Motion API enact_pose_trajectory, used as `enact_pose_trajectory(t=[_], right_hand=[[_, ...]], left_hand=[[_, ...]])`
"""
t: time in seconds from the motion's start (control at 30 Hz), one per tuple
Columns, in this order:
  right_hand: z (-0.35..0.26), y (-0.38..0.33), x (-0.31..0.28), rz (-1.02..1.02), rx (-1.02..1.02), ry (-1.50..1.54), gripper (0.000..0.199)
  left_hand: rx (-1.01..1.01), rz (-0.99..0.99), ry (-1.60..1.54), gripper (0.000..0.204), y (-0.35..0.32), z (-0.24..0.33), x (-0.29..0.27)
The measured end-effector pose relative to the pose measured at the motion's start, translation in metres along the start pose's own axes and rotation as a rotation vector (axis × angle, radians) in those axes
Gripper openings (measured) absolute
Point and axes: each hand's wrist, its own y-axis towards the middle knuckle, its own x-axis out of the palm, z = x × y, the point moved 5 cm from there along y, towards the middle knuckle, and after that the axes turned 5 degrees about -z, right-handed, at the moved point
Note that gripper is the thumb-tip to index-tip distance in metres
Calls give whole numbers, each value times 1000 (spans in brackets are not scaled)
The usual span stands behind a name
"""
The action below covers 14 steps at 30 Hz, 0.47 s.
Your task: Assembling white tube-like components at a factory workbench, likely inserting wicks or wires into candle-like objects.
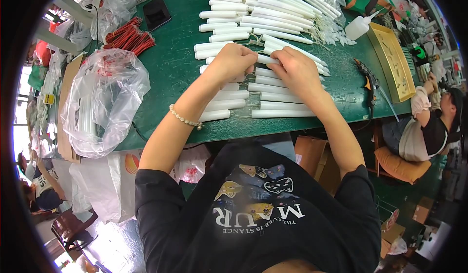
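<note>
White candle-shaped sticks (282, 105) lie in two side-by-side rows across the green table, several with pointed tips toward the right. Thin wires show in the gap between the rows. My left hand (231, 62), a beaded bracelet at its wrist, is closed in a pinch over the left row; whatever its fingertips hold is hidden. Close beside it, my right hand (295, 71) has thumb and forefinger closed on the end of one white candle-shaped stick (264, 59). The two hands' fingertips are a short way apart.
Left on the green table (170, 78) are a clear plastic bag (105, 102), red wire bundles (129, 38) and a black phone (157, 13). To the right lie a hot glue gun (369, 85), a white squeeze bottle (358, 28) and a yellow tray (390, 61). A person (424, 122) sits beyond.
</note>
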Motion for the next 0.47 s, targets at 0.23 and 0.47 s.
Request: enact_pose_trajectory(t=[0.23, 0.47], right_hand=[[3, 2, 5, -123, 14, 24, 14], [13, 10, -4, -90, 216, -46, 18]], left_hand=[[134, 232, 551, 25, -7, 22, -13], [357, 338, 1066, 19, 6, 26, -7]])
